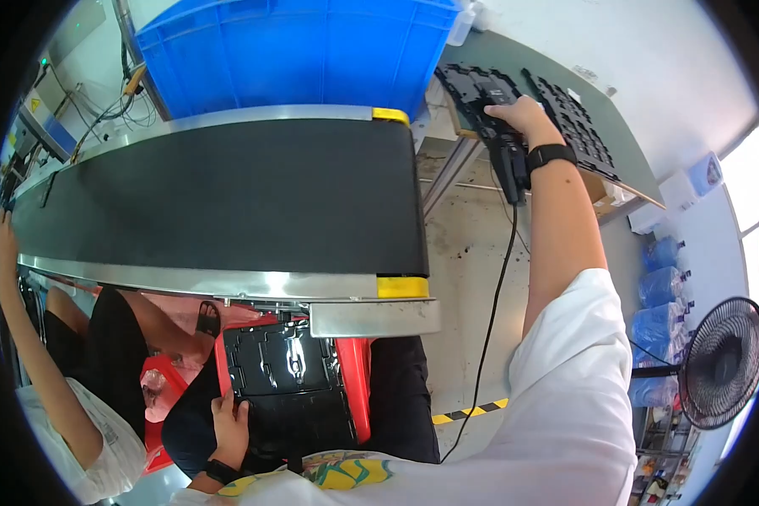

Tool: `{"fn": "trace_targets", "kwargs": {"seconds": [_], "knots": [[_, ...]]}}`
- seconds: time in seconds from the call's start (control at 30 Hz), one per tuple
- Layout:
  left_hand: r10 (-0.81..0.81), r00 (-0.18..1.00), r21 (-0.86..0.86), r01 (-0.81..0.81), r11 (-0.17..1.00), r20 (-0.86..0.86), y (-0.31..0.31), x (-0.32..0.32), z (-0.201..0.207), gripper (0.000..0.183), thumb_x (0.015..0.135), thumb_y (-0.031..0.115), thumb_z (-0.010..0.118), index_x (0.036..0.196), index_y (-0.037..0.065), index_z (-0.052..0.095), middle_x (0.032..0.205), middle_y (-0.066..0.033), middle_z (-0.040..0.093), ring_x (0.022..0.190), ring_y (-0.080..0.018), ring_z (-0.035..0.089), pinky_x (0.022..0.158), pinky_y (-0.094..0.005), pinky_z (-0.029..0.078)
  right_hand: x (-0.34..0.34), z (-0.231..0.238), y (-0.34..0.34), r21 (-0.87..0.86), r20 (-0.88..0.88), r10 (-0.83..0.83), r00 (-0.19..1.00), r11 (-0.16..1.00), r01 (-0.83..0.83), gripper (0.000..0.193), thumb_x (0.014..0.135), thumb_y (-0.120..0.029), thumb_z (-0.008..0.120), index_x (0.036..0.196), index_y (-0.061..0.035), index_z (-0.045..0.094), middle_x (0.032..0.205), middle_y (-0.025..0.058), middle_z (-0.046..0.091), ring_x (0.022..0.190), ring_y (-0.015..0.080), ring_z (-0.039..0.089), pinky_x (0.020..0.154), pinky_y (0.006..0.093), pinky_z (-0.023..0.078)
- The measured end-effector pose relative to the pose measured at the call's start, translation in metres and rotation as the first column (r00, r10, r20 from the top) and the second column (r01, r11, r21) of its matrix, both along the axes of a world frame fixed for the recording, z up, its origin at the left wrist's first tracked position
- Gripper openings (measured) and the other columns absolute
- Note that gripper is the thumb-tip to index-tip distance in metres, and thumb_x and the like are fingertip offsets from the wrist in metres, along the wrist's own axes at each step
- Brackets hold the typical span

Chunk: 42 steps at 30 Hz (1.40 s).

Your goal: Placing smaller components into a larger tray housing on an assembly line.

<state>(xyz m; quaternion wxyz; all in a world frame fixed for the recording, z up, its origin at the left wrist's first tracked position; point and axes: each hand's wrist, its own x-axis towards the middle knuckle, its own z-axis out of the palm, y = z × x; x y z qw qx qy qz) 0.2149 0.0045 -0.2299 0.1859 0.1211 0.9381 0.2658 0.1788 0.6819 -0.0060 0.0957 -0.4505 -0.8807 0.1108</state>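
My right hand [527, 118] reaches out to the far right, over the edge of the green-topped table, with its thumb stretched to the left. It is closed on a black corded tool [508, 164], whose cable hangs toward the floor; most of the fingers are hidden. Beneath and behind it lies a black slotted plastic panel [472, 80]. Down in front of me, my left hand [229, 428] rests with fingers apart at the left edge of glossy black molded plastic panels [282, 363]. These sit in a red crate [355, 379] by my legs.
A conveyor with a black belt [228, 194] crosses in front, below a big blue crate [295, 59]. More black panels [573, 126] lie on the table [628, 143]. A co-worker's arm [42, 346] is at left. A fan [724, 363] and wrapped blue water bottles [658, 329] stand right.
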Motion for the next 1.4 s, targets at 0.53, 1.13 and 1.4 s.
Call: {"fn": "trace_targets", "kwargs": {"seconds": [0.53,1.13,1.4], "knots": [[-0.041,0.997,0.14,0.049,0.989,-0.063,-0.016,0.016,-0.001,0.053,0.08,0.022,0.07,0.124,-0.001,0.05,0.104,-0.0185,0.05,0.092,-0.0324,0.053,0.081,-0.0371,0.045,0.075,0.052,-0.046,-0.02,-0.453,0.039,0.891,0.998,-0.054,0.053,0.076,-0.053,0.064,0.077,-0.0003,0.066,0.069,0.0047,0.059,0.066,0.0128,0.057,0.06,0.0284,0.045],[-0.09,0.994,0.427,0.106,0.898,-0.057,-0.044,0.014,-0.032,0.054,0.071,0.017,0.076,0.12,0.005,0.056,0.09,-0.0101,0.051,0.076,-0.0219,0.056,0.071,-0.0305,0.048,0.116,-0.104,-0.453,-0.916,-0.32,0.135,0.938,0.209,-0.342,0.037,0.079,-0.032,0.07,0.085,0.0036,0.065,0.074,0.0047,0.061,0.062,0.0127,0.057,0.052,0.0251,0.045],[-0.052,0.985,0.623,-0.063,0.78,0.164,-0.053,0.013,-0.059,0.049,0.071,0.019,0.078,0.112,-0.001,0.059,0.093,-0.0122,0.054,0.083,-0.0202,0.057,0.078,-0.0281,0.048,0.037,-0.239,-0.493,-0.622,-0.193,0.174,0.966,0.739,-0.258,0.042,0.074,-0.038,0.072,0.076,0.0034,0.066,0.067,0.0084,0.059,0.06,0.0184,0.061,0.049,0.0292,0.047]]}}
